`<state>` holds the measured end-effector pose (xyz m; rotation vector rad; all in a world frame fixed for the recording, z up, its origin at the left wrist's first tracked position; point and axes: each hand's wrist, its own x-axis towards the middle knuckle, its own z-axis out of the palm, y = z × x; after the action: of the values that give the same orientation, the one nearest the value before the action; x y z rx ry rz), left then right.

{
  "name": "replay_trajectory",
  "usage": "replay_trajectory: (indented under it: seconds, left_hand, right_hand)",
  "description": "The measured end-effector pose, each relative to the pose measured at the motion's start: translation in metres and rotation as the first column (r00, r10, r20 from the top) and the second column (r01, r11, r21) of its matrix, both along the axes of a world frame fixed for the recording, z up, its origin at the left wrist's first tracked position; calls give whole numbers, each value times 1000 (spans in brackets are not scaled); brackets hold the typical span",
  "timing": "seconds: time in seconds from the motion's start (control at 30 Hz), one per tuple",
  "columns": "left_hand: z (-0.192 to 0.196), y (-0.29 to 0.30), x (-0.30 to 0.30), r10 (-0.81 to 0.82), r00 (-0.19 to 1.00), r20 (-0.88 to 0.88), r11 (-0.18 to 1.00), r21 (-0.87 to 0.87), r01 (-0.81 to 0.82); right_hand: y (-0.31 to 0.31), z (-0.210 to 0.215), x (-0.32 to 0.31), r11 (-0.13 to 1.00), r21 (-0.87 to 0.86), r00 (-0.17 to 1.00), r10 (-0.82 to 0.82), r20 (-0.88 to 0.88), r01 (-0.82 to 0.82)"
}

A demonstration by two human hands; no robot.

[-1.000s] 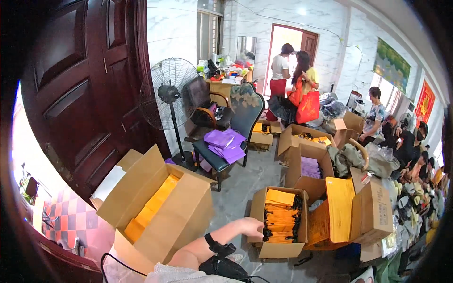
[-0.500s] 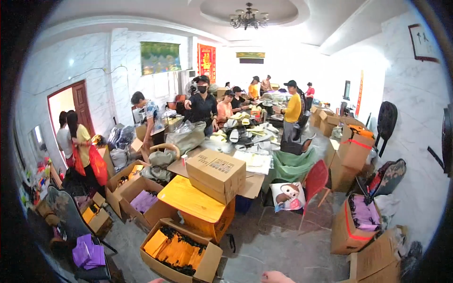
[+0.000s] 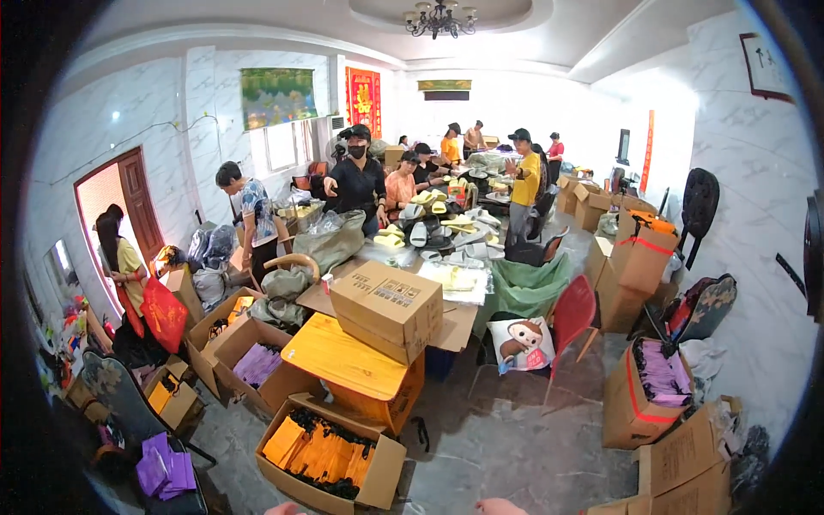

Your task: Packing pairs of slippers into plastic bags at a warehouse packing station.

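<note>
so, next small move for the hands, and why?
Probably ease the left hand up toward the open box of orange bags: it's the closest box, and the right hand sits farther from it. Both hands are mostly cropped, so grip is unclear.

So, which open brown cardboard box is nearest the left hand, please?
The brown cardboard box filled with orange-and-black items, just before the yellow wooden tabletop; the other open boxes stand farther from the left hand.

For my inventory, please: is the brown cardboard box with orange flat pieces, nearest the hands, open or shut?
Open: no flap covers the brown cardboard box, and the orange flat pieces inside show from above.
</note>
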<state>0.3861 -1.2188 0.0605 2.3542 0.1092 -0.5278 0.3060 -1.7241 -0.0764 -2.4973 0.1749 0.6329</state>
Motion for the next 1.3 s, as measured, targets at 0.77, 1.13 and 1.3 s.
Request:
replay_trajectory:
  seconds: [0.77, 1.13, 1.3]
  left_hand:
    - [-160, 282, -253, 568, 802, -185, 777, -203, -596]
    - [-48, 312, -292, 841, 541, -25, 536, 185, -824]
    - [-72, 341, -322, 934, 349, -70, 356, 133, -925]
  right_hand:
    - [275, -57, 152, 699, 4, 698, 715, -39, -715]
    - [533, -65, 228, 288, -5, 285, 943, -171, -958]
    - [665, -82, 260, -137, -58, -140, 989, 51, -989]
